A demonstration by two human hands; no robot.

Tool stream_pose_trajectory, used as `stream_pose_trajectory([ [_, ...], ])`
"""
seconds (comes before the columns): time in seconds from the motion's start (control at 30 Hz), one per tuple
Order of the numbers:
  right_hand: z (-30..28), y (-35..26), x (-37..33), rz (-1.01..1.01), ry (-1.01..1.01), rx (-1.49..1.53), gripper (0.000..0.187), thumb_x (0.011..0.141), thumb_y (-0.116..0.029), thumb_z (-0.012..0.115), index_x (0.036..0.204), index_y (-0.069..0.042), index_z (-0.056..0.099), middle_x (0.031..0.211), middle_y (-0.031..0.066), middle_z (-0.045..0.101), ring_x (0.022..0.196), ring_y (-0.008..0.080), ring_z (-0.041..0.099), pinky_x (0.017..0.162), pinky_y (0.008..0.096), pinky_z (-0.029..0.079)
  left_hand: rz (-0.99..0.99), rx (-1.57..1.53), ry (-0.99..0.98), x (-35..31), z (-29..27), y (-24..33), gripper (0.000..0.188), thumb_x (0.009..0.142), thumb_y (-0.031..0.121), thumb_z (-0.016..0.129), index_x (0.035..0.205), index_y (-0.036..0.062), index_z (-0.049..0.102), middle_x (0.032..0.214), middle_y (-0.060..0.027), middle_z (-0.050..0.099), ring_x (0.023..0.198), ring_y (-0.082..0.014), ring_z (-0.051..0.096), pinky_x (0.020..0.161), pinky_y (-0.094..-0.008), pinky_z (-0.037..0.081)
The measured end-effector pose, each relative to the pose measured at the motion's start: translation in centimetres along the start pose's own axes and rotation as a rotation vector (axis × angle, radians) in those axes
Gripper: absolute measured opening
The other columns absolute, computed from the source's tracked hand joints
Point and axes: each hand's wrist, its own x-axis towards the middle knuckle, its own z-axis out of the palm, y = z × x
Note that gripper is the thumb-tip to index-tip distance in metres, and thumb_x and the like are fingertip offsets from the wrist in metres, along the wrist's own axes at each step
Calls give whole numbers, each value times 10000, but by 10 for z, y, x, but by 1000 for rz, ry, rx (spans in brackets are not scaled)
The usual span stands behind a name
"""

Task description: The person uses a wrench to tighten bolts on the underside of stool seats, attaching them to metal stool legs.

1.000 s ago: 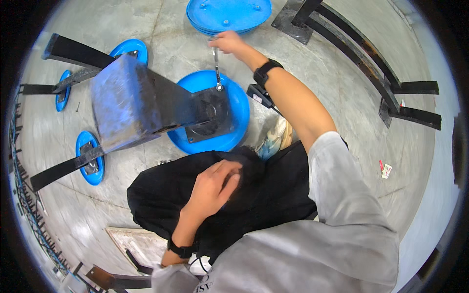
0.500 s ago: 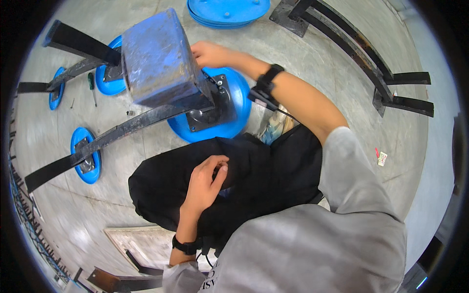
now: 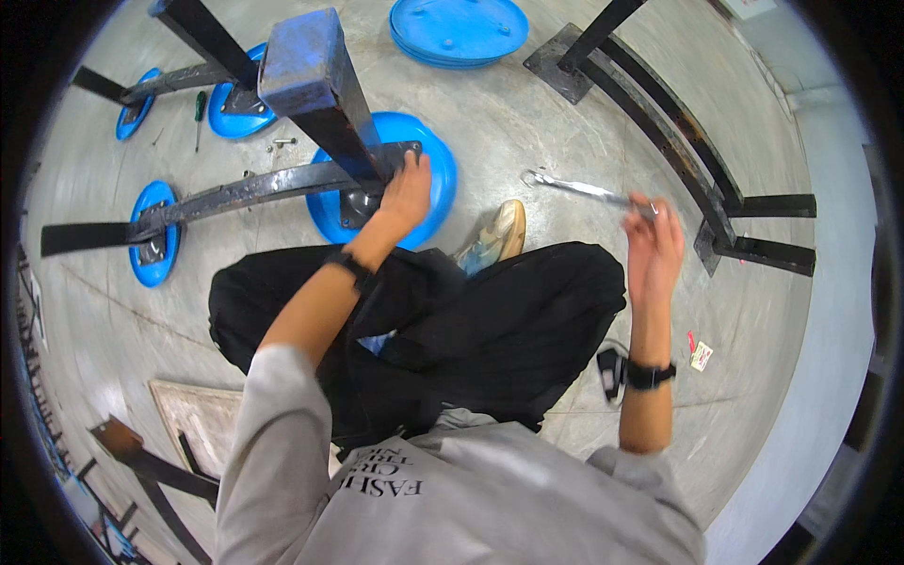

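A black steel frame with an upright square post (image 3: 334,113) stands on an upturned blue round seat (image 3: 438,179) in front of me. My left hand (image 3: 405,198) reaches to the corner of the black mounting plate (image 3: 358,207) on that seat. Its fingers are pinched together there, and what lies between them is too small to make out. Off to the right, my right hand (image 3: 654,240) is closed around one end of a silver wrench (image 3: 584,189). The wrench's ring end points left, above the concrete floor.
More blue seats (image 3: 155,264) sit under the frame's left side. A green-handled screwdriver (image 3: 200,108) and several small metal fasteners (image 3: 282,142) lie nearby. Stacked blue seats (image 3: 459,33) are at the back. Another curved black frame (image 3: 659,113) stands at right; a wooden board (image 3: 193,414) lies lower left.
My left hand has gone from my lap to the mounting plate. My right hand has left the post area and swung right, now with the wrench showing. The view has shifted.
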Motion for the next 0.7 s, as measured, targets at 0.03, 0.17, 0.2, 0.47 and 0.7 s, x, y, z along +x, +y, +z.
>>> stream_pose_trajectory([
  [0.03,-12,0,-16,29,60,73,210,883,-189,465,1015,-26,491,1009,158,565,758,149,563,718,280,449,-22,9,6,12,4,-3,288,743,36,509,1011,-15,418,1053,-214,437,911,-379,510,723,-447,455],
  [0.17,-47,9,-74,184,220,345,186,870,-200,494,978,-48,490,953,139,578,712,132,535,656,262,455,-172,268,65,42,20,-20,170,778,56,506,935,-3,478,999,-176,471,876,-334,548,729,-380,492],
  [0.2,-59,18,-85,173,199,407,184,868,-201,498,971,-48,494,947,138,580,708,130,532,644,257,455,-213,314,54,46,26,-18,164,786,60,502,938,0,489,997,-170,490,876,-317,560,722,-378,499],
  [0.47,-68,60,-105,125,201,462,159,860,-168,512,940,-31,503,944,156,578,700,132,535,639,250,464,-154,27,-13,44,40,-7,224,728,-41,466,952,-36,467,987,-254,497,883,-403,533,761,-451,448],
  [0.7,-62,56,-106,211,101,380,120,862,-147,505,908,-36,498,929,156,577,662,129,547,613,240,463,-455,-195,104,44,43,-19,396,702,22,593,1052,-2,410,1106,-222,428,1005,-391,479,830,-426,430],
])
